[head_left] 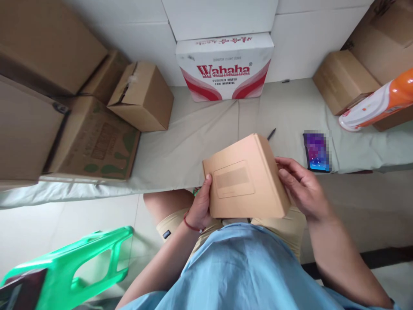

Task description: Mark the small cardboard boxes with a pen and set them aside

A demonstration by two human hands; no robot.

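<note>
I hold a small flat brown cardboard box [247, 176] over my lap, its face with a rectangular label outline turned up. My left hand [200, 206] grips its left edge, thumb on top and fingers underneath. My right hand [301, 185] clasps the right side, fingers curled against the box wall. A red string bracelet circles my left wrist. Both hands are closed on the box.
A cloth-covered low surface [193, 146] lies ahead with a phone [317, 151], a pen [271, 134], an orange-and-white bottle [379, 103], a Wahaha water carton [225, 66] and several brown cartons [142, 94] on both sides. A green plastic stool [69, 267] stands at lower left.
</note>
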